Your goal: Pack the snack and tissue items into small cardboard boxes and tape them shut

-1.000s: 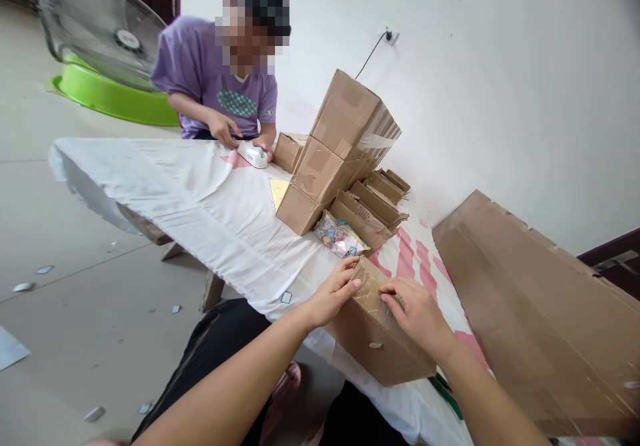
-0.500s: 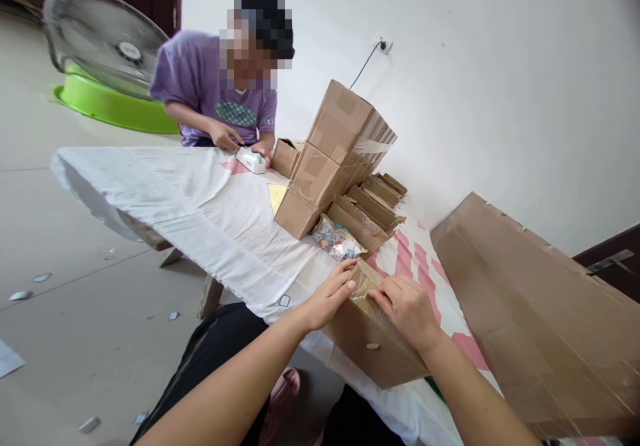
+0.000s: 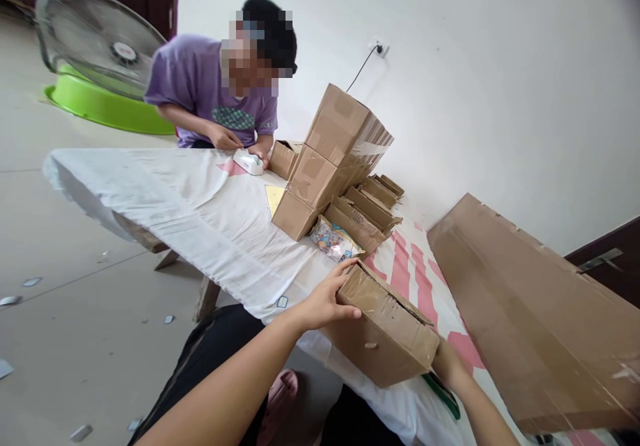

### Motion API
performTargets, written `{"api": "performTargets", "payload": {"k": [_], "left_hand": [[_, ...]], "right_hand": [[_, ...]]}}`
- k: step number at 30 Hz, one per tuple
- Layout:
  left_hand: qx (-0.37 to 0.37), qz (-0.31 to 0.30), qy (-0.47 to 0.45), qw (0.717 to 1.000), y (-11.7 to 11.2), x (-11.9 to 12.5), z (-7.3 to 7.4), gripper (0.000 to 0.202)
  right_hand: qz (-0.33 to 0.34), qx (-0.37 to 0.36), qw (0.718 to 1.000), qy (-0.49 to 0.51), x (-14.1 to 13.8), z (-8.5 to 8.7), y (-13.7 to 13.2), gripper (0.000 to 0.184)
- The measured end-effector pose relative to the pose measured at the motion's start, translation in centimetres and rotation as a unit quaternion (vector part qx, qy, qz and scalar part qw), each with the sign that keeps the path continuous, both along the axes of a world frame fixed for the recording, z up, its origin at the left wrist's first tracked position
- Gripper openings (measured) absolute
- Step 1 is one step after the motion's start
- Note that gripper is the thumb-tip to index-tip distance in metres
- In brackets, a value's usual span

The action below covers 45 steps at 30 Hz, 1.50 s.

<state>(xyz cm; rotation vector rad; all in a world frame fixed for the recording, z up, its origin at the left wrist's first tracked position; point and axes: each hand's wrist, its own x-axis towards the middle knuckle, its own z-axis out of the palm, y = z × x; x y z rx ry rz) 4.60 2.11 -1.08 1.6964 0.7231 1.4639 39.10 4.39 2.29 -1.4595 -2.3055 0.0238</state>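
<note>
A taped brown cardboard box (image 3: 385, 326) stands at the near edge of the cloth-covered table, a narrow gap showing along its top flap. My left hand (image 3: 327, 299) grips its left end, thumb on the near face and fingers over the far corner. At the other end, my right hand (image 3: 447, 359) is beside the box, its fingers hidden behind the cardboard. Close below that hand lies a dark green edged object (image 3: 443, 396), partly covered by the box. A patterned plastic packet (image 3: 334, 239) rests just beyond my left hand.
Stacked closed boxes (image 3: 320, 166) rise beyond the packet, with open boxes (image 3: 367, 213) beside them. A large cardboard sheet (image 3: 530, 313) leans at right. Across the table (image 3: 200, 199), a person in purple (image 3: 200, 73) handles a small white device (image 3: 249, 162).
My right hand has left the box's top and moved right and down, behind its right end. My left hand stays on the box, its thumb now lower on the near face.
</note>
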Motion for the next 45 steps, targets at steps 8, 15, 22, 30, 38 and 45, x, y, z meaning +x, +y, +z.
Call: {"api": "performTargets", "payload": {"k": [8,15,22,30,38,45], "left_hand": [[-0.027,-0.02,-0.056,0.998,0.2,0.5,-0.3,0.058],[-0.032,0.023,-0.055,0.998,-0.3,1.3,0.0,0.059],[-0.042,0.038,-0.051,0.997,-0.4,1.5,-0.2,0.057],[-0.025,0.047,-0.054,0.997,-0.4,1.5,-0.2,0.056],[-0.017,0.051,-0.047,0.997,-0.5,1.4,-0.1,0.059],[-0.008,0.066,-0.028,0.997,-0.4,1.4,-0.5,0.061]], "right_hand": [[0.028,0.039,0.998,-0.04,4.4,-6.5,-2.3,0.026],[-0.138,0.173,0.974,0.054,3.9,-2.2,-1.9,0.042],[0.097,0.232,0.967,-0.048,-7.0,4.3,-8.0,0.047],[0.083,0.256,0.958,-0.103,-12.2,2.9,-8.0,0.032],[0.147,0.19,0.962,-0.126,-12.8,4.6,-7.5,0.042],[0.121,0.238,0.937,-0.223,-13.4,4.0,-7.6,0.039]]}}
